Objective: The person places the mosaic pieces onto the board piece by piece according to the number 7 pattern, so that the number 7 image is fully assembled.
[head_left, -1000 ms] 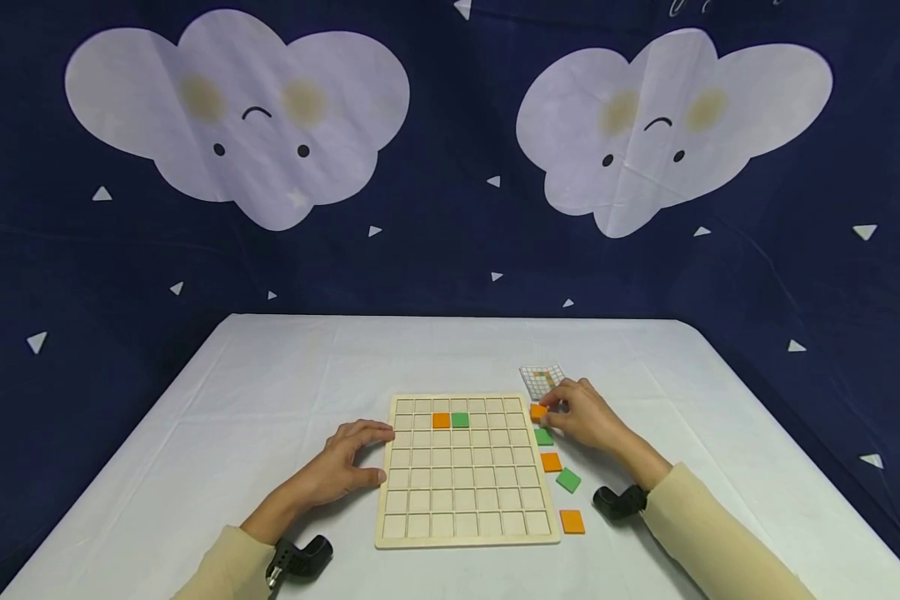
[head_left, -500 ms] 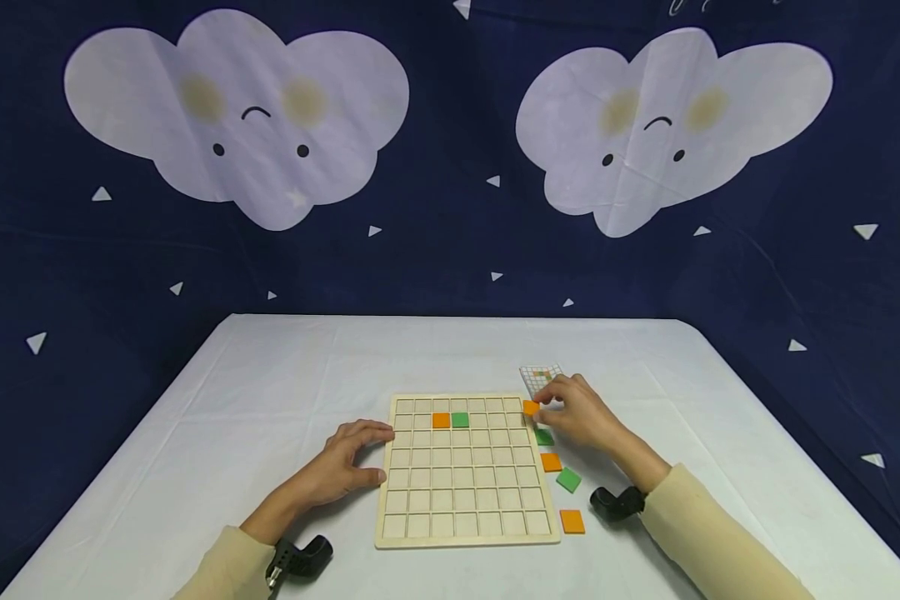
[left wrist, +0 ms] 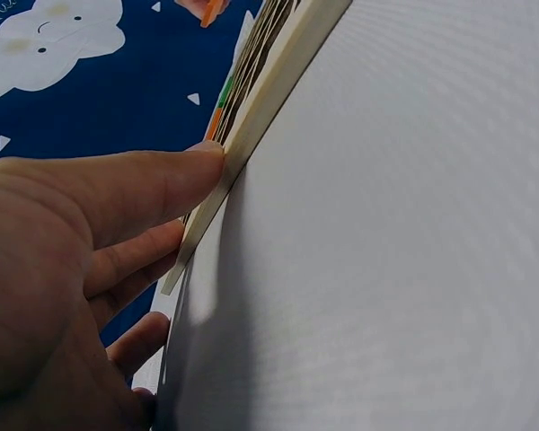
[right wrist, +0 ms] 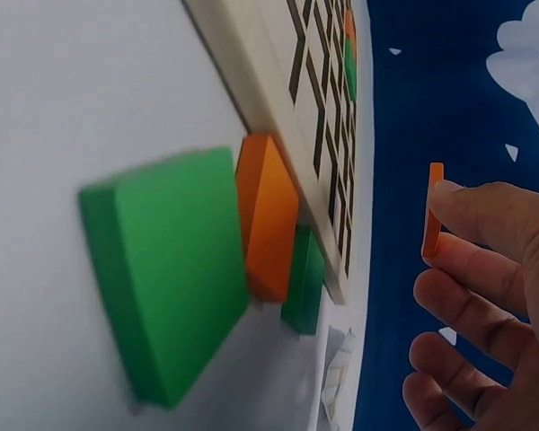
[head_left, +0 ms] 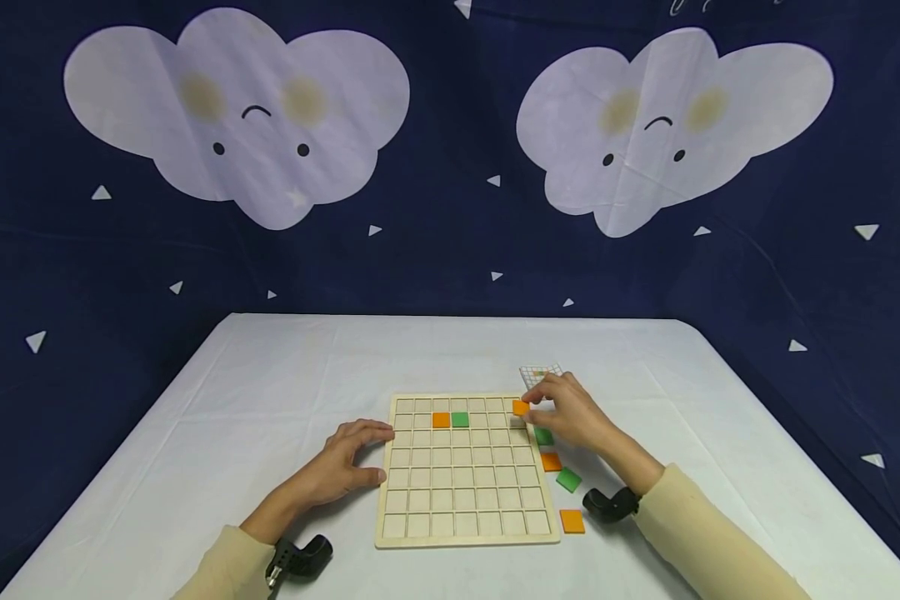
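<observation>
My right hand (head_left: 576, 414) pinches an orange square tile (head_left: 521, 407) between thumb and forefinger, over the upper right corner of the wooden grid board (head_left: 441, 478). In the right wrist view that tile (right wrist: 434, 211) shows edge-on, raised above the board. My left hand (head_left: 337, 467) rests at the board's left edge, thumb and fingers touching the frame with a gap between them. In the left wrist view the thumb (left wrist: 162, 184) lies against the board's side. An orange tile (head_left: 441, 421) and a green tile (head_left: 460, 420) sit side by side in the second row.
Right of the board lie a green tile (head_left: 543, 437), an orange tile (head_left: 551, 462), another green tile (head_left: 568, 479) and another orange tile (head_left: 572, 522). A printed grid card (head_left: 532, 375), partly hidden by the right hand, lies behind them on the white table (head_left: 270, 375).
My right hand has lifted the orange tile from beside the board and carried it left over the board's upper right corner. The left hand has not moved.
</observation>
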Demonstrator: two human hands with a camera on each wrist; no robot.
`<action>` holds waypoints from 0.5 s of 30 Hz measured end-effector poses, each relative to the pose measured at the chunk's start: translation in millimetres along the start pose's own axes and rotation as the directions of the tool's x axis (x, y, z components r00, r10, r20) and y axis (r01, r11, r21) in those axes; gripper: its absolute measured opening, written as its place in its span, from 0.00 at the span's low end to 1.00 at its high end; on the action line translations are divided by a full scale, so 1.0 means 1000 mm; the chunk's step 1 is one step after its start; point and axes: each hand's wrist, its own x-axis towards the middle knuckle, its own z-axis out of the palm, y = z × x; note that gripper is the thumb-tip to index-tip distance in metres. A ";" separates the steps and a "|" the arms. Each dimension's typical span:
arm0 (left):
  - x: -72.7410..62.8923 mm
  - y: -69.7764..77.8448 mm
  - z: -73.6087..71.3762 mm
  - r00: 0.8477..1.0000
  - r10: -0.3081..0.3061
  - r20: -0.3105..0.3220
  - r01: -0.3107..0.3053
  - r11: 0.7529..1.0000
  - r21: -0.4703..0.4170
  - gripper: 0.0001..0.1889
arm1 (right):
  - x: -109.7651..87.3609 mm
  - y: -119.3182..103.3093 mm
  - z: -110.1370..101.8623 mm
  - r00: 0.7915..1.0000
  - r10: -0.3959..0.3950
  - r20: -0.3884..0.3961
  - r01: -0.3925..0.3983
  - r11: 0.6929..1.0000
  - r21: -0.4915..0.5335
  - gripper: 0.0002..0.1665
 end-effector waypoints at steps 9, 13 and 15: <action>0.000 0.000 0.000 1.000 0.001 0.000 -0.001 1.000 0.001 0.27 | 0.002 -0.010 0.005 0.999 -0.044 -0.010 0.044 0.999 -0.002 0.12; 0.000 0.000 -0.001 1.000 0.005 0.000 -0.005 1.000 0.003 0.27 | 0.004 -0.015 0.007 0.998 -0.061 -0.016 0.061 0.998 0.002 0.11; 0.000 0.000 0.000 1.000 0.004 -0.001 -0.004 1.000 0.002 0.27 | 0.004 -0.017 0.008 0.998 -0.065 -0.017 0.065 0.998 -0.001 0.11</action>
